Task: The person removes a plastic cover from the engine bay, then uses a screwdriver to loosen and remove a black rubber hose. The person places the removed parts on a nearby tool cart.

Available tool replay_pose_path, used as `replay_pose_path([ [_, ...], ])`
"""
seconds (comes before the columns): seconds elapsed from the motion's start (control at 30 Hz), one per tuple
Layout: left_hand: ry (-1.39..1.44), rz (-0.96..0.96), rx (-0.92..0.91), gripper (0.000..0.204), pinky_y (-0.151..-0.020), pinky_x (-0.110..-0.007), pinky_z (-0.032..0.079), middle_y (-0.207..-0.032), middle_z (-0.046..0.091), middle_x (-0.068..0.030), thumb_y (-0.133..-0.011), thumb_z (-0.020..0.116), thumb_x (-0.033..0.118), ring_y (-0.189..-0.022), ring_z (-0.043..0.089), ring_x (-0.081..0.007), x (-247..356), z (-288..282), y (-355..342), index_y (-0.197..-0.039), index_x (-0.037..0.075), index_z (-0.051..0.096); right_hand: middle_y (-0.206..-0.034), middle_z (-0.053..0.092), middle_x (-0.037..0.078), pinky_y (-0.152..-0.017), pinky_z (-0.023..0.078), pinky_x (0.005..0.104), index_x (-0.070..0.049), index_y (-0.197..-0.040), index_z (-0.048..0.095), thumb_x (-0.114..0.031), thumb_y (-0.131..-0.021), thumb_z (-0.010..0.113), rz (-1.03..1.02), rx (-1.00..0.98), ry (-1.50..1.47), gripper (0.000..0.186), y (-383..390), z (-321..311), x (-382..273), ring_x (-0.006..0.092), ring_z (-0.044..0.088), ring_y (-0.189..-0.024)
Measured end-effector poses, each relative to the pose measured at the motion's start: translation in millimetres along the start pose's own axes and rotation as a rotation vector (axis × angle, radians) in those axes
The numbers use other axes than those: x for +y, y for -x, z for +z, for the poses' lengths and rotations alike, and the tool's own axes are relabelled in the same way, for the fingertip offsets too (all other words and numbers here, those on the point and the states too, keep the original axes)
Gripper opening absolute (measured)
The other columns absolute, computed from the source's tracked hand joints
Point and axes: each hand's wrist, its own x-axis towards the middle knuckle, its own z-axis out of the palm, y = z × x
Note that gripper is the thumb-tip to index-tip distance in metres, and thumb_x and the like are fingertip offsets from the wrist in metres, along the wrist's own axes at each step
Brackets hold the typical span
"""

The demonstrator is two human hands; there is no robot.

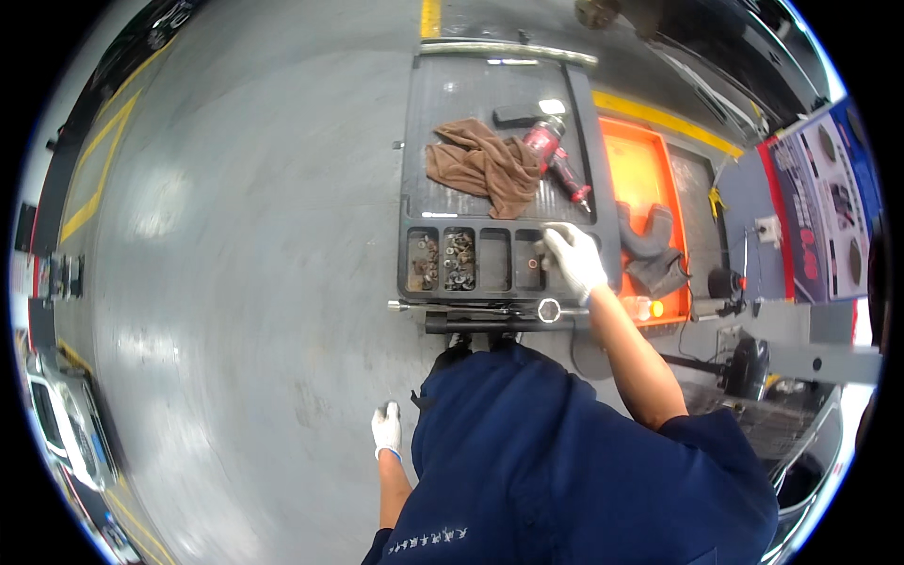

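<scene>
Compartment tray (495, 260) is set into the near end of the worktop (508, 87), with small metal parts (460, 259) heaped in its two left compartments. By the right hand (573, 258), gloved in white, the tray's right end is reached: the forearm is angled up and leftward from the lower right, the elbow is bent, and the fingertips are brought over the rightmost compartment. Its fingers are curled and bunched, but whether anything is pinched between them, or the tray touched, cannot be made out. The left hand (386, 427), also gloved, is held low beside the body above the floor (254, 377), well apart from the worktop, fingers pointed forward; how far they are spread is too small to be judged.
</scene>
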Motion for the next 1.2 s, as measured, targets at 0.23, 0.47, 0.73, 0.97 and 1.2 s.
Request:
replay_pose_path([
  [0.23,-0.077,0.658,-0.506,0.024,-0.103,-0.032,0.051,-0.120,0.072,-0.0084,-0.106,0.063,0.013,-0.113,0.066,-0.0167,243,43,-4,-0.126,0.000,0.067,-0.091,0.073,0.007,-0.053,0.050,0.0268,-0.002,-0.129,0.063,-0.024,-0.106,0.058,0.179,0.406,-0.088,0.031,96,-50,44,0.0102,0.065,-0.065],
  [0.47,-0.893,1.415,-0.983,0.053,-0.113,-0.048,0.045,-0.138,0.062,-0.0270,-0.088,0.077,0.031,-0.131,0.058,-0.0420,311,139,25,-0.130,0.002,0.064,-0.098,0.074,0.008,-0.060,0.056,0.0284,-0.005,-0.131,0.062,-0.026,-0.106,0.059,0.384,0.673,-0.083,0.032,226,-20,121,0.0128,0.069,-0.073],
  [0.73,-1.148,1.462,-0.834,0.075,-0.114,-0.046,0.044,-0.144,0.057,-0.0301,-0.093,0.072,0.030,-0.132,0.057,-0.0425,296,151,27,-0.151,-0.008,0.044,-0.098,0.071,0.007,-0.061,0.054,0.0291,-0.003,-0.128,0.063,-0.022,-0.104,0.061,0.655,1.097,-0.366,0.030,393,61,197,0.0127,0.063,-0.071],
  [0.97,-1.154,1.739,-0.718,0.070,-0.109,-0.047,0.047,-0.134,0.062,-0.0284,-0.089,0.074,0.024,-0.124,0.061,-0.0433,290,133,13,-0.147,-0.005,0.047,-0.099,0.071,0.006,-0.064,0.056,0.0298,-0.004,-0.131,0.062,-0.021,-0.105,0.060,0.673,1.209,-0.496,0.031,461,145,229,0.0130,0.065,-0.074],
  [1.2,-1.101,1.874,-0.675,0.068,-0.117,-0.044,0.043,-0.143,0.059,-0.0277,-0.093,0.072,0.020,-0.135,0.057,-0.0404,272,135,4,-0.149,-0.008,0.046,-0.100,0.071,0.007,-0.066,0.057,0.0308,-0.003,-0.129,0.062,-0.022,-0.104,0.060,0.686,1.071,-0.647,0.031,497,240,306,0.0139,0.067,-0.077],
])
